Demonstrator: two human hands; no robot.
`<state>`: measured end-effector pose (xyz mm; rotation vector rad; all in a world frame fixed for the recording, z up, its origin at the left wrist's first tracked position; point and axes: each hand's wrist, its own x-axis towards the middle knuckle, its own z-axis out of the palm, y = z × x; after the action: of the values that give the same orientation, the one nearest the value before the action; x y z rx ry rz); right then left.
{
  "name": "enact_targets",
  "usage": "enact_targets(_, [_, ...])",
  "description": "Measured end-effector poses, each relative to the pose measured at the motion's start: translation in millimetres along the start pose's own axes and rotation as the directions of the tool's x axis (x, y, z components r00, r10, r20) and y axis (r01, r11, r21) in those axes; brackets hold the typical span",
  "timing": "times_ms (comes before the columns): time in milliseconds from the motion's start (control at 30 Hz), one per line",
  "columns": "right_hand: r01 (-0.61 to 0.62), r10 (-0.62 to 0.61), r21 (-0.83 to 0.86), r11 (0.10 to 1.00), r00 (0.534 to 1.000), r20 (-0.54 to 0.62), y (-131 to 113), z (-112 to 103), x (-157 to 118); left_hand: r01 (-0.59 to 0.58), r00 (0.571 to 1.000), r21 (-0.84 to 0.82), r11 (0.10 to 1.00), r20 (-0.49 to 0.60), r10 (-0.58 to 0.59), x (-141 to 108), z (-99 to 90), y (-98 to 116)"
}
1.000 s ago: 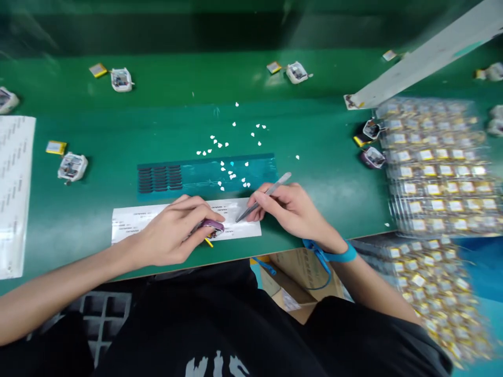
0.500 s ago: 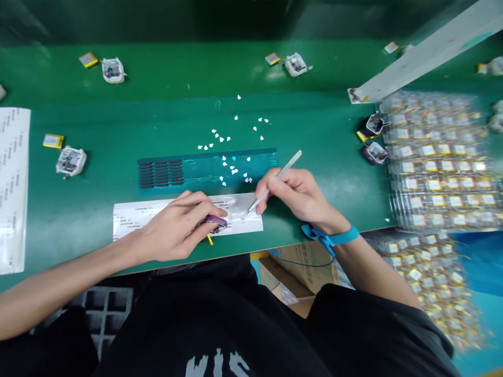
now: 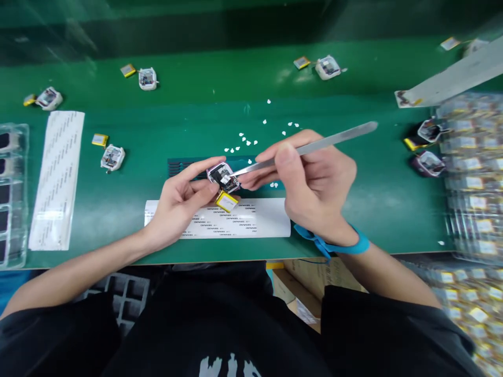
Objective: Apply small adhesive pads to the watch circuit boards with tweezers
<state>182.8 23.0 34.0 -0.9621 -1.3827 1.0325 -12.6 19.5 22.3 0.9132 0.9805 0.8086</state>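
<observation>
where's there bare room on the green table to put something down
Bare green shows between the tall label strip and wide label sheet, and between the right hand and the purple unit by the trays. The middle is crowded: left hand with opened device, tweezers, scattered white dots.

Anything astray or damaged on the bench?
One small white piece looks stray: it lies alone at right, near the front edge of the green bench, away from the other white pieces. No obvious damage; fine details are unclear.
</observation>
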Motion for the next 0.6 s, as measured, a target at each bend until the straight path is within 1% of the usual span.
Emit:
enact_targets(100, [-0.043,0.044,0.024,0.999,0.999,-0.026,9.0,4.9,-2.4,-0.073,0.997,-0.006,0.997,-0.013,0.073,-3.5,3.6,-4.1])
enact_targets(200, [-0.041,0.041,0.024,0.999,0.999,-0.014,11.8,6.4,-2.8,-0.122,0.991,0.036,0.992,-0.049,0.124,-5.9,5.9,-5.9])
enact_targets(300, [-0.043,0.043,0.004,0.999,0.999,0.001,12.6,6.5,-4.0,-0.129,0.990,0.082,0.988,-0.054,0.133,-6.8,6.8,-5.1])
enact_targets(433, [-0.050,0.050,-0.003,0.999,0.999,-0.017,13.4,7.3,-6.1,-0.125,0.991,0.113,0.986,-0.035,0.129,-8.2,7.3,-3.6])
enact_targets(600, [-0.057,0.057,-0.003,0.998,0.998,-0.018,12.3,9.1,-5.7,-0.130,0.990,0.149,0.980,-0.037,0.137,-10.0,8.3,-3.4])
